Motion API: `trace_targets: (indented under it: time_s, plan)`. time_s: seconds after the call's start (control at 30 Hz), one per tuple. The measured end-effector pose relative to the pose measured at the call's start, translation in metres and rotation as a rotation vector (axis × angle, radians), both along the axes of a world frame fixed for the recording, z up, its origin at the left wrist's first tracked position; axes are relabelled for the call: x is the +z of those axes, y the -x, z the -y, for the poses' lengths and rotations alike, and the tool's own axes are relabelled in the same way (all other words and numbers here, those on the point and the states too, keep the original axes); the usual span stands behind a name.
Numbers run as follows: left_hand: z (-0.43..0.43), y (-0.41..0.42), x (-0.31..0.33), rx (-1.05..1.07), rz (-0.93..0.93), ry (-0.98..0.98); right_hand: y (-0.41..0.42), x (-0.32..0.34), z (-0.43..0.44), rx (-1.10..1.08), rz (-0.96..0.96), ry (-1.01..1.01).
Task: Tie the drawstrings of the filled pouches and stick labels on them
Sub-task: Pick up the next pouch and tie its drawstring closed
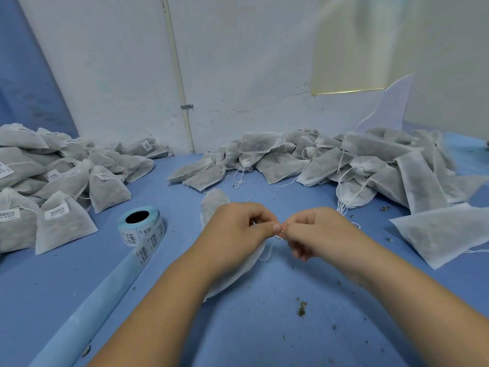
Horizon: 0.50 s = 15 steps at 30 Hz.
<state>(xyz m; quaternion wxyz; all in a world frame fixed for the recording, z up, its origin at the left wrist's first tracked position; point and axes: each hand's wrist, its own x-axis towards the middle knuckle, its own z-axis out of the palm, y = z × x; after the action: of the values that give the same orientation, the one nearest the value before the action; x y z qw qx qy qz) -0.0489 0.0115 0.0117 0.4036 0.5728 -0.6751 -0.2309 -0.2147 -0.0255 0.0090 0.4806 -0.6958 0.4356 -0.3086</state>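
We have open table [259, 335] between our forearms, with only crumbs [301, 309] on it. The centre is taken: our left hand [238, 231] and right hand [317, 231] pinch a drawstring [269, 251] over a pouch [214, 202]. On the left, the label roll [140, 225] and its backing strip [87, 308] cut diagonally across the table. Beyond them the labelled pile [60, 181] blocks the left. The untied pile [357, 165] blocks the far right, with a loose pouch [449, 234] near our right wrist. A bare lane runs between the piles to the wall [119, 75].

Labelled pouches [63, 181] left, label roll [140, 225] beside them, untied pouches [357, 162] right.
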Motion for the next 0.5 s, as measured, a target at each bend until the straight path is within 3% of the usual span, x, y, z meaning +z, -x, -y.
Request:
trace_targets:
  time_s: [0.17, 0.3, 0.5]
  plan:
    - [-0.0005, -0.0010, 0.0015, 0.009, 0.014, 0.029, 0.0007, -0.0007, 0.0009, 0.003, 0.074, -0.091]
    - [0.0004, -0.0012, 0.0015, 0.028, 0.012, -0.045, -0.0002, 0.0008, 0.0002, -0.016, 0.066, -0.025]
    - [-0.0016, 0.0001, 0.0048, -0.022, -0.174, -0.188, 0.0005, 0.0003, -0.0012, -0.034, -0.026, 0.123]
